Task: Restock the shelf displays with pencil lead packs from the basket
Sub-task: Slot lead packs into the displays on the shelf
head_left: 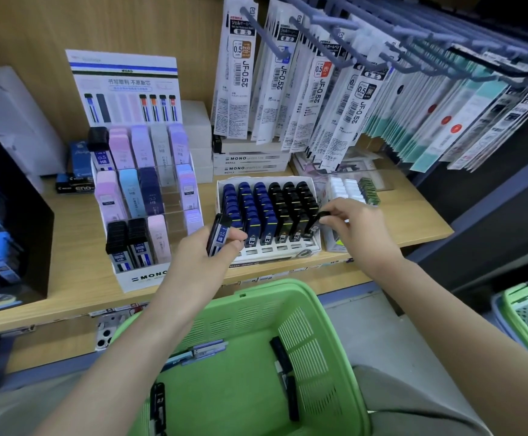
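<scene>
Black lead pack (315, 222), pinched by the right hand (355, 225), sits at the white tray's (275, 250) rightmost row; the left hand (203, 253) grips a 0.5 HB pack (219, 236) beside the tray, above the green basket (265, 286).

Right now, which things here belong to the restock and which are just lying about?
Job in hand:
left hand holding a blue-label pack
right hand pinching a black pack at the white tray
tiered display
green basket with loose packs

Lying about:
hanging pen refills
stacked white boxes
second basket
</scene>
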The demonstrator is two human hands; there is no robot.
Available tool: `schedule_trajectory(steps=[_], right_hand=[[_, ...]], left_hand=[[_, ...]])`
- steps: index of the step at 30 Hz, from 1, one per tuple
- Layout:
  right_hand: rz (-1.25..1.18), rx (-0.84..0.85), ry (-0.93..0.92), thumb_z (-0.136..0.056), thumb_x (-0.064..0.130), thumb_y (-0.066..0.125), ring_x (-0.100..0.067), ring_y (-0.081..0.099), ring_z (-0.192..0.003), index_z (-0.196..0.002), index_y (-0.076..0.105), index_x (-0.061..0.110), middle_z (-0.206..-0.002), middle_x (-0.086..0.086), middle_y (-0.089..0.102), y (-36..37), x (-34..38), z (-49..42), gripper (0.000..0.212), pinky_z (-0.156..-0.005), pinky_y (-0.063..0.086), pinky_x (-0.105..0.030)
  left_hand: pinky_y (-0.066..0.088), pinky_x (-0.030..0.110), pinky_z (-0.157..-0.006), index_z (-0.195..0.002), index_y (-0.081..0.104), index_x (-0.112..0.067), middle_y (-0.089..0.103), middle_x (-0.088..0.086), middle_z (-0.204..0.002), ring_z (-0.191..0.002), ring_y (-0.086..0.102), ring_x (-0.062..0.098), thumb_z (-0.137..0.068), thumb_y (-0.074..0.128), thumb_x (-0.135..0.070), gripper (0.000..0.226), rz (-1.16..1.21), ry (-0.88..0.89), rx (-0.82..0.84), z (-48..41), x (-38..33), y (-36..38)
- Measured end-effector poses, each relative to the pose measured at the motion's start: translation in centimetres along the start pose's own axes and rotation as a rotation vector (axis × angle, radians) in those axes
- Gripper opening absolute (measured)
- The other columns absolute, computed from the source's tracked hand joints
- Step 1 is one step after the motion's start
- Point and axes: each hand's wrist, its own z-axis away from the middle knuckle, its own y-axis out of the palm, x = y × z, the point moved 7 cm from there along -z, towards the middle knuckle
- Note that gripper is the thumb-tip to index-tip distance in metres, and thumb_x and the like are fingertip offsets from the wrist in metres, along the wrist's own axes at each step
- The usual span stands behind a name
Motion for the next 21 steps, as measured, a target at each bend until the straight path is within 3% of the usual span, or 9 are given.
schedule_trajectory(steps=[12,17,21], right_hand=[[0.072,0.121,-0.015,-0.091,0.01,0.058,-0.015,0.053,-0.075,-0.107,0.069,0.009,-0.095,-0.005,0.068,0.48,-0.47,-0.81,0.019,-0.073,0.043,-0.026],[0.082,0.057,-0.099,-0.09,0.009,0.059,-0.022,0.061,-0.091,-0.111,0.066,0.009,-0.102,-0.006,0.065,0.5,0.05,-0.55,0.022,-0.082,0.05,-0.04],[0.067,0.027,-0.058,-0.091,0.011,0.059,-0.021,0.061,-0.09,-0.106,0.061,0.012,-0.096,-0.002,0.064,0.68,-0.02,-0.48,0.016,-0.08,0.051,-0.041]], left_hand=[[0.035,0.026,-0.062,-0.087,0.064,-0.024,0.043,-0.017,-0.057,-0.059,0.041,0.005,-0.094,0.055,-0.017,0.014,0.002,-0.012,0.004,0.12,-0.09,-0.14],[0.034,0.025,-0.058,-0.089,0.064,-0.024,0.042,-0.015,-0.058,-0.058,0.039,0.005,-0.094,0.054,-0.018,0.013,-0.006,-0.01,0.011,0.1,-0.02,-0.07],[0.033,0.026,-0.057,-0.089,0.064,-0.024,0.042,-0.013,-0.057,-0.057,0.039,0.007,-0.094,0.055,-0.017,0.013,-0.01,-0.015,0.005,0.0,0.09,0.02]])
